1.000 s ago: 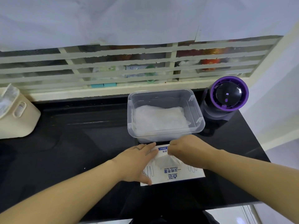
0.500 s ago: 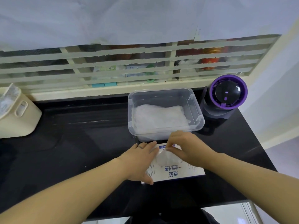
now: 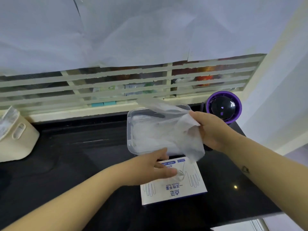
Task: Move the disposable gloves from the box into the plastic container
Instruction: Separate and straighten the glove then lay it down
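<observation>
Head view: right hand (image 3: 215,130) is gripping 1 thin clear glove (image 3: 180,129), which hangs crumpled right over the plastic container (image 3: 130,130), and there's a pile of gloves (image 3: 150,139) lying inside it. Left hand (image 3: 150,169) lies flat with straight fingers on the far end of the white box (image 3: 173,192), gripping nothing, and that box sits on the black bench (image 3: 75,155) just in front of the container.

Looks like home kitchen to me: I work at glossy black worktop (image 3: 75,164), cream slatted grille (image 3: 116,91) behind it with red jar (image 3: 206,78) and packets (image 3: 133,88) beyond, cream plastic bin (image 3: 16,140) left, round purple-rimmed black appliance (image 3: 223,107) right.
</observation>
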The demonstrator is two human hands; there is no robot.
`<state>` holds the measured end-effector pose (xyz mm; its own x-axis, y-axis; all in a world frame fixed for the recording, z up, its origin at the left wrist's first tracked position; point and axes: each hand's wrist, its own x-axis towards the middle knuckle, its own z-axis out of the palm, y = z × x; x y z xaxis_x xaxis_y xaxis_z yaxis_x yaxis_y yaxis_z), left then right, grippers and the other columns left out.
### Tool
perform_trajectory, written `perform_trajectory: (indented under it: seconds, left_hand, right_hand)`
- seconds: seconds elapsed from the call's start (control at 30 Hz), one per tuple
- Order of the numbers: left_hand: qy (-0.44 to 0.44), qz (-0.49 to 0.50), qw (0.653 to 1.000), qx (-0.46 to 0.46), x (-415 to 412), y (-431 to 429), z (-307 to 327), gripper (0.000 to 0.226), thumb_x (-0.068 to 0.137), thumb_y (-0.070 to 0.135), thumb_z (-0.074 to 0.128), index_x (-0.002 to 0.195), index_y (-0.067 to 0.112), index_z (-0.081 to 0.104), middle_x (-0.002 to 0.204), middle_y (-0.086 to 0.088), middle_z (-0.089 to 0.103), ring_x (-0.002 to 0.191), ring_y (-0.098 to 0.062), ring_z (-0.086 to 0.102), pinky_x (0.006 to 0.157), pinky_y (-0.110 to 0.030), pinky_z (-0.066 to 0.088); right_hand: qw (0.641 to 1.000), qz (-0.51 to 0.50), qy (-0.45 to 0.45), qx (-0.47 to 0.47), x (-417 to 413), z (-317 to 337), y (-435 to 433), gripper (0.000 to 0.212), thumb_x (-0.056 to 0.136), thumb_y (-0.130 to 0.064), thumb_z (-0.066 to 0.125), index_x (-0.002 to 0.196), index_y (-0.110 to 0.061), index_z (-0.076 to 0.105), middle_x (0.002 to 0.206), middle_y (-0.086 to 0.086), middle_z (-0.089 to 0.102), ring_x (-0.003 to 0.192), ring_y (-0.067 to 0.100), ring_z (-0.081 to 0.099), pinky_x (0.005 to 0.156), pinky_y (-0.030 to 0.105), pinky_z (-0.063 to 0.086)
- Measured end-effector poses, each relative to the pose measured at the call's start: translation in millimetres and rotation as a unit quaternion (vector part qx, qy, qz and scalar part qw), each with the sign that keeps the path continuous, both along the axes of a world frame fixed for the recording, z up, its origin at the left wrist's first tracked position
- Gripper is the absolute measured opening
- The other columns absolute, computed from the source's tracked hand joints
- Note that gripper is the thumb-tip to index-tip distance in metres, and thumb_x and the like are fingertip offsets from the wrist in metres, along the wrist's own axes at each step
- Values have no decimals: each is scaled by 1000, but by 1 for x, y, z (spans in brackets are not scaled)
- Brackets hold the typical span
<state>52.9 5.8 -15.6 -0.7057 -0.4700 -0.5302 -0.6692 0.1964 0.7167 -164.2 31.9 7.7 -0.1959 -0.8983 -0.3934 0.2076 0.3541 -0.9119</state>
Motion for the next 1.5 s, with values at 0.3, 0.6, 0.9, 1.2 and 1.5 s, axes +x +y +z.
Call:
perform_trajectory:
  seconds: [0.3,0.6,0.9,1.2,1.5]
  left_hand:
    - [299,417,808,288,-31,-19,30,33,99,29,50,120,7,62,102,-12,74,88,-21,73,76,-33,59]
    - [264,428,846,178,-28,-54,42,39,101,30,48,138,19,48,130,-10,61,114,-26,62,92,-43,54]
    - [271,372,841,284,-23,-61,53,37,105,25,36,129,5,56,119,-18,67,111,-31,65,100,-45,48]
    - [274,527,764,252,3,-86,24,24,100,17,48,113,4,64,107,-15,68,93,-23,64,81,-35,55]
    - [323,320,835,308,-13,-57,44,69,88,60,36,126,10,63,122,-10,67,103,-23,66,82,-34,57]
  right_hand:
    - [960,72,-222,157,35,-15,8,33,95,-22,48,115,0,63,116,21,67,109,33,63,99,46,45]
    - [988,140,-1,64,26,0,-6,112,50,-68,74,143,-17,37,135,6,51,121,23,52,103,41,45]
    - [991,25,-104,81,30,-9,-32,13,91,-2,57,99,3,66,94,16,72,85,25,69,73,33,57]
    - [985,41,-132,108,-4,8,-28,28,87,-13,61,112,-2,64,98,16,71,86,25,70,68,35,58]
    - [890,194,364,-191,25,58,-32,9,89,-28,60,84,-30,67,89,-4,70,89,4,65,79,22,53]
